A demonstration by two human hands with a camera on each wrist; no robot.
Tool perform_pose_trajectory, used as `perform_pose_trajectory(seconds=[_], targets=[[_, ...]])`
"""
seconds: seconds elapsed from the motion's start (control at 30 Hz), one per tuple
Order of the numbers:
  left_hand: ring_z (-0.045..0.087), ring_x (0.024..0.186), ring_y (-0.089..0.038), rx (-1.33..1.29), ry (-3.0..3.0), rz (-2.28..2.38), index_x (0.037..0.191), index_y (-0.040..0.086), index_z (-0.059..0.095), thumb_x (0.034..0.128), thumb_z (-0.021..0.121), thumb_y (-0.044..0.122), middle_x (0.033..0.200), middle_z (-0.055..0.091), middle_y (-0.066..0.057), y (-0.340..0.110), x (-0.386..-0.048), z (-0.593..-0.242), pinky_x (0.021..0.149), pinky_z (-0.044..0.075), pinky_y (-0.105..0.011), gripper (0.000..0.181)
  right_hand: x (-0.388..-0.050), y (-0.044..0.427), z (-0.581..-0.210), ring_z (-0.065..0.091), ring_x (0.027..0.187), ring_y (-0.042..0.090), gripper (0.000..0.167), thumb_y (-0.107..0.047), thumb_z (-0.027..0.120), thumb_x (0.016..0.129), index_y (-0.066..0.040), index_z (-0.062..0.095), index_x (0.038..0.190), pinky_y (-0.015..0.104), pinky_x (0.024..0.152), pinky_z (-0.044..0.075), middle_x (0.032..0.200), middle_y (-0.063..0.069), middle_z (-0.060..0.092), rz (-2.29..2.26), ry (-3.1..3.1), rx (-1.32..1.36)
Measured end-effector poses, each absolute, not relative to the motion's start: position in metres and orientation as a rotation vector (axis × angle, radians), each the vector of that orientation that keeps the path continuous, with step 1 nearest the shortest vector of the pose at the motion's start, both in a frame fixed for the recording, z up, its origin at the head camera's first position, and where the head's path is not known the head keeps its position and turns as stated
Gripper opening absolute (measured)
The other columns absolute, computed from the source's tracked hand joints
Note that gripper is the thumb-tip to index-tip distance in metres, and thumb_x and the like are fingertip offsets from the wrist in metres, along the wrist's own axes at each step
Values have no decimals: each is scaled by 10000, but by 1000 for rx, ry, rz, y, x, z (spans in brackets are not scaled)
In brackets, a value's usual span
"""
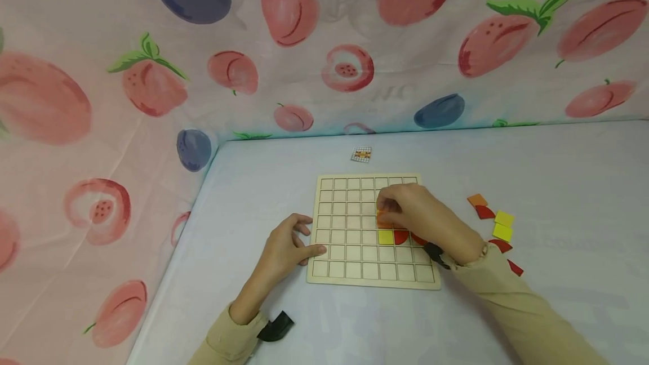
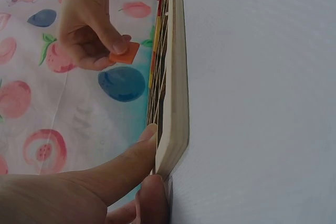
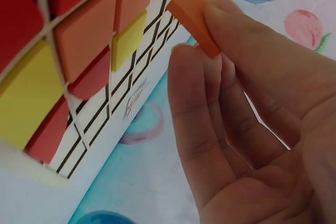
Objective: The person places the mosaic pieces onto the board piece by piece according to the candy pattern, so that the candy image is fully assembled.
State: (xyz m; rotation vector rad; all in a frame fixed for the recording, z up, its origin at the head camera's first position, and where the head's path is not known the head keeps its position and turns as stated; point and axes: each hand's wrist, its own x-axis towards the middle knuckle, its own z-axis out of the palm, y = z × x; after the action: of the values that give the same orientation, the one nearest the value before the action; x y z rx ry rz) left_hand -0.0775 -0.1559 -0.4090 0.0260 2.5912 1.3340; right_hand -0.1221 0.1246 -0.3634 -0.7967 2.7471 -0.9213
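Observation:
A wooden grid board (image 1: 345,270) lies on the table. My left hand (image 1: 288,245) grips its left edge; the left wrist view shows the thumb on the grid face and other fingers at the edge. Over the board, my right hand (image 1: 421,213) pinches an orange square tile (image 3: 194,19) between thumb and fingers. That tile (image 2: 126,54) is raised off the grid. Set in the grid are a yellow tile (image 1: 386,237), a red rounded piece (image 1: 401,236) and several more, including an orange tile (image 3: 86,35). My right hand hides part of them in the head view.
Right of the board lie loose pieces: an orange tile (image 1: 476,200), two yellow tiles (image 1: 504,218) and several red pieces (image 1: 501,245). A small pattern card (image 1: 361,154) lies behind the board. A fruit-print cloth (image 1: 304,83) hangs behind and at the left.

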Motion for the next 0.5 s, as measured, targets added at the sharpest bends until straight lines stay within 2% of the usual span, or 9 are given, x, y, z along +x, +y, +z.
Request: perform_pose_trajectory(seconds=[0.5], targets=[[600, 532, -143, 9, 2591, 1319, 1275, 77, 573, 760, 872, 142, 1045, 597, -66, -154, -77, -407, 537, 511, -286, 599, -127, 106, -373, 561, 714, 92, 56, -132, 752, 887, -112, 707, 861, 264, 696, 499, 788, -39, 656, -945, 2672, -740]])
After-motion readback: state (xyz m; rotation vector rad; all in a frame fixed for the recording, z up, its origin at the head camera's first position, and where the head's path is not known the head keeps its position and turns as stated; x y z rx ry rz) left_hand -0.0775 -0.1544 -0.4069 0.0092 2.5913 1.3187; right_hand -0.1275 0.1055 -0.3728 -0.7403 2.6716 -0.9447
